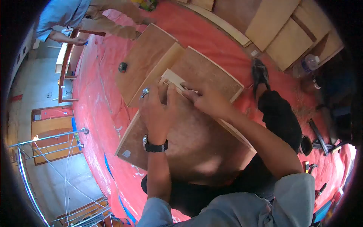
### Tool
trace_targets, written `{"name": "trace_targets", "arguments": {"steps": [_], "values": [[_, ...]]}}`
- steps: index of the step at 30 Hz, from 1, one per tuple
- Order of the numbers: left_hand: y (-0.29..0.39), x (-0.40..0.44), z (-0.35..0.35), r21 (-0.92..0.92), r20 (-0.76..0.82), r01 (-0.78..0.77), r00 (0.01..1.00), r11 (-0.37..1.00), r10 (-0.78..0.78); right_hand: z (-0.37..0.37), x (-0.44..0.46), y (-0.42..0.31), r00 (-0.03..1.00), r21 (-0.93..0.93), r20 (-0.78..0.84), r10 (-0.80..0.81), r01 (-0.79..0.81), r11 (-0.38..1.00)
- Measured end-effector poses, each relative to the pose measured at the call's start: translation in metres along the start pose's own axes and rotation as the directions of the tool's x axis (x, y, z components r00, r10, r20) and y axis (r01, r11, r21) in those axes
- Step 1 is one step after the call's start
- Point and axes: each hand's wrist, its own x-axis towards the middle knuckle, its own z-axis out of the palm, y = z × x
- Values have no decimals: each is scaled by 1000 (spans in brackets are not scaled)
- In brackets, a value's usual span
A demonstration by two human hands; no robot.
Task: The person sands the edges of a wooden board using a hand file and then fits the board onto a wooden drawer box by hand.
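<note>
My left hand [157, 109], with a ring and a wristwatch, rests with spread fingers on a brown wooden panel [196, 132]. Its fingertips press near the lower left end of a small pale flat piece [174, 78], which looks like wood. My right hand [204, 99] is closed beside the right edge of that piece. Something small and dark shows at its fingertips, too small to name. The large panel leans over my lap, and more brown panels [151, 56] lie beyond the pale piece.
A small black round object [123, 67] sits on the far panel. Red sheeting [94, 113] covers the floor. Wood boards [283, 30] and a clear bottle [311, 62] are at upper right, hand tools [321, 140] at right. Another person [68, 19] works at upper left, near scaffolding [49, 140].
</note>
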Motion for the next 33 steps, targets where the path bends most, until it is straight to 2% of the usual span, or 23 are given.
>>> {"name": "trace_targets", "arguments": {"steps": [2, 5, 8, 17, 19, 20, 23, 26, 29, 32, 33], "values": [[-1, 2, -2, 13, 15, -16, 1000, 1000, 16, -5, 3, -3, 999, 48, 36, 15, -17, 999], [1, 6, -1, -3, -14, -30, 999, 1000, 30, -10, 5, -9, 998, 22, 55, 36, -37, 999], [8, 9, -3, 64, 14, -2, 1000, 998, 1, -12, 2, -16, 992, -188, 102, 77, -57, 981], [22, 15, -9, 147, 124, 56, 989, 988, -75, -2, 0, -10, 995, -128, 64, 79, -70, 989], [26, 11, -9, 126, 153, 104, 980, 987, -123, -7, -2, -11, 986, -138, 135, 102, -83, 987], [24, 12, -11, 113, 150, 135, 977, 984, -151, -12, 2, -13, 980, -154, 175, 99, -72, 985], [6, -6, -13, -27, 109, 96, 990, 995, -92, -9, 1, -12, 991, -133, 106, 83, -69, 989], [-3, -28, -25, 9, 28, 95, 995, 995, -96, -4, -4, -18, 1000, -141, 16, 2, 0, 990], [-21, -51, -43, 42, -23, 101, 995, 994, -101, 0, -7, -17, 1000, -170, 16, 8, -5, 986], [-47, -78, -53, 79, -41, 134, 991, 988, -131, -4, -6, -29, 991, -185, 41, 131, -121, 975], [-55, -87, -54, 82, -60, 118, 992, 990, -113, -4, -6, -26, 994, -198, 36, 104, -95, 976]]}}
